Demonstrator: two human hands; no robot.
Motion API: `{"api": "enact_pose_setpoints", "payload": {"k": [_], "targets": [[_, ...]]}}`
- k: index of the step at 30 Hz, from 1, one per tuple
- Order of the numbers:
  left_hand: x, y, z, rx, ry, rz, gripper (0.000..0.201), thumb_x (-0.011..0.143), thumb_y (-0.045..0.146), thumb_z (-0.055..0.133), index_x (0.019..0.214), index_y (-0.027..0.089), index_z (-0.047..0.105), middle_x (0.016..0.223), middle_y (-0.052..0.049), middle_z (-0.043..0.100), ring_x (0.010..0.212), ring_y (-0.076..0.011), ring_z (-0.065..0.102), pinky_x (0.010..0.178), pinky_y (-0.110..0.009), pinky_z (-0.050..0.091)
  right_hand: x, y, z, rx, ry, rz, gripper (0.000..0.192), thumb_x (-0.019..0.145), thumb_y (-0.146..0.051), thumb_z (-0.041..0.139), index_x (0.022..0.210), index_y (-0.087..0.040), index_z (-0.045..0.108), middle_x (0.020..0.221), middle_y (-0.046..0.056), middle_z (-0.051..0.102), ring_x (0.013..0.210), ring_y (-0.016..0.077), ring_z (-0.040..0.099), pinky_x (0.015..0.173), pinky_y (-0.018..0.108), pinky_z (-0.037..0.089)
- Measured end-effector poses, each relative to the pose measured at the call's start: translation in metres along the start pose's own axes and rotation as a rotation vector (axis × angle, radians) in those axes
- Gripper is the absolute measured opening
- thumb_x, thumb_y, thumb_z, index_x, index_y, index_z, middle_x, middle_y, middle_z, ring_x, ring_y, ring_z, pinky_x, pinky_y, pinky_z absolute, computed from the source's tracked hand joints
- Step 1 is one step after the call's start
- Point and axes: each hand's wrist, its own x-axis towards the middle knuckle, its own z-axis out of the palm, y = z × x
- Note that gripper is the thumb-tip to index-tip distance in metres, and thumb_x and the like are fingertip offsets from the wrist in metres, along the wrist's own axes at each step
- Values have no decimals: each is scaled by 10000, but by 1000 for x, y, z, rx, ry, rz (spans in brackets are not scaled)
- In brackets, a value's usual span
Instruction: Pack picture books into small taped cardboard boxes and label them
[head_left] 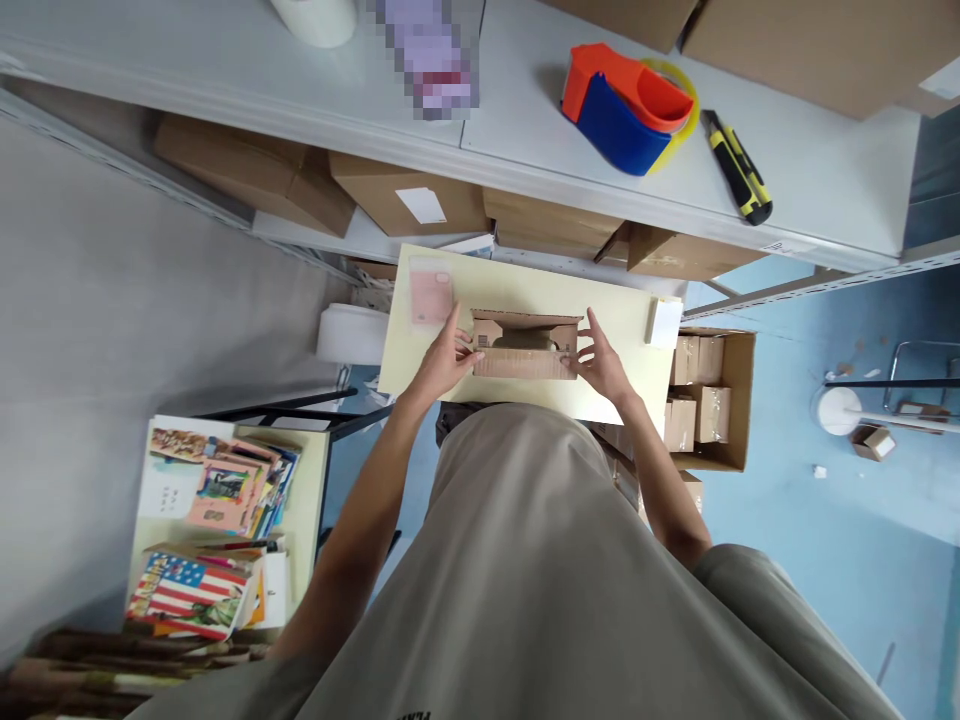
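A small cardboard box (525, 364) rests on the pale yellow tabletop (495, 285) with its top open and a dark gap showing inside. What lies in that gap I cannot make out. My left hand (441, 362) grips the left end of the box, thumb on the front edge and fingers at the side. At the opposite end my right hand (604, 368) holds it the same way, with its index finger lifted off. A pinkish flat item (431, 292) lies beyond my left hand, and a small white block (664, 322) sits to the right of my right hand.
Above the table runs a grey shelf (510, 135) with an orange and blue tape dispenser (626, 110) and a yellow-black utility knife (737, 168). A carton (739, 400) of small boxes stands right. Books (199, 590) lie on a side table at lower left.
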Motion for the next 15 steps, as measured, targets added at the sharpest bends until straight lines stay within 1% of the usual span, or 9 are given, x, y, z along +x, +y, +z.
{"api": "enact_pose_setpoints", "payload": {"k": [1, 2, 3, 5, 7, 9, 12, 15], "targets": [[1, 1, -1, 10, -18, 19, 952, 901, 337, 894, 1755, 294, 475, 1229, -60, 744, 853, -167, 706, 901, -355, 664, 1, -2, 0, -9, 5, -9, 1071, 911, -629, 856, 1829, -344, 383, 1584, 142, 654, 958, 249, 777, 934, 537, 774], [2, 2, -2, 25, -31, 41, 924, 915, 328, 879, 1754, 305, 492, 1261, -67, 732, 861, -166, 707, 905, -351, 662, 1, -3, -1, -15, 14, -19, 994, 918, -630, 855, 1784, -349, 456, 1590, 133, 645, 959, 245, 778, 924, 524, 777], [2, 4, -3, 42, -34, 64, 844, 933, 327, 861, 1717, 309, 551, 1292, -75, 717, 877, -171, 716, 911, -352, 663, 1, -5, -1, -19, 27, -28, 889, 927, -642, 849, 1710, -349, 545, 1584, 122, 641, 967, 244, 783, 915, 513, 780], [1, 6, -3, 72, -21, 104, 613, 974, 340, 817, 1573, 298, 692, 1337, -88, 686, 923, -188, 744, 926, -360, 671, 0, -6, 0, -27, 53, -38, 680, 951, -684, 828, 1519, -335, 689, 1557, 106, 640, 990, 247, 794, 903, 501, 784], [-2, 7, -2, 84, 1, 124, 417, 1016, 366, 770, 1424, 280, 771, 1341, -93, 672, 956, -200, 761, 926, -362, 680, -2, -7, 1, -34, 71, -50, 567, 976, -729, 796, 1359, -314, 749, 1546, 107, 637, 1013, 251, 799, 896, 498, 783], [-4, 7, 2, 84, 17, 125, 336, 1049, 396, 730, 1354, 267, 791, 1327, -94, 677, 963, -199, 763, 920, -355, 683, -3, -5, 3, -28, 71, -71, 543, 1003, -759, 752, 1290, -298, 759, 1543, 117, 644, 1022, 253, 796, 874, 488, 779], [-7, 6, 7, 86, 56, 114, 310, 1067, 429, 712, 1308, 256, 804, 1282, -90, 699, 938, -193, 755, 919, -354, 678, -4, -3, 7, -6, 84, -90, 547, 1037, -781, 687, 1256, -284, 751, 1494, 119, 686, 1005, 244, 784, 845, 460, 765], [-6, 6, 12, 67, 96, 105, 254, 1070, 416, 706, 1222, 251, 824, 1212, -81, 713, 942, -201, 751, 939, -364, 675, -2, -1, 11, 14, 102, -83, 559, 1038, -814, 663, 1173, -278, 742, 1454, 116, 701, 1028, 243, 777, 848, 434, 746]]}}
